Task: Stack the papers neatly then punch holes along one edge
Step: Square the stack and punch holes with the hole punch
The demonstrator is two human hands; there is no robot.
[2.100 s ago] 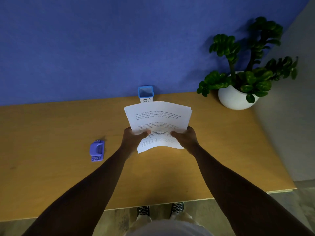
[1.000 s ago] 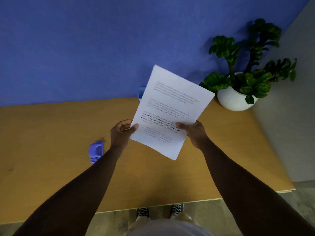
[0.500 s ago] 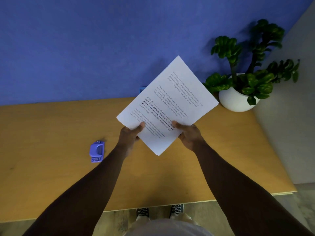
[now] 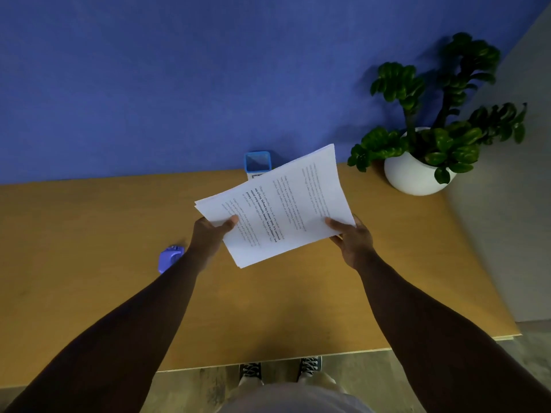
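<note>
Wooden desk against blue wall; both hands, left and right, pinch papers above it, punch left

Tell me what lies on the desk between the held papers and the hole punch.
Nothing visible. The white printed paper stack is held above the wooden desk; only the left hand and forearm cross toward the small purple hole punch.

The light is dim and soft. My bare forearms read nearly black, and a faint shadow pools on the near part of the orange wooden tabletop. The white printed sheets are the brightest thing, without glare. The tabletop's edges bow from wide-angle distortion, and the small print is too soft to read.
</note>
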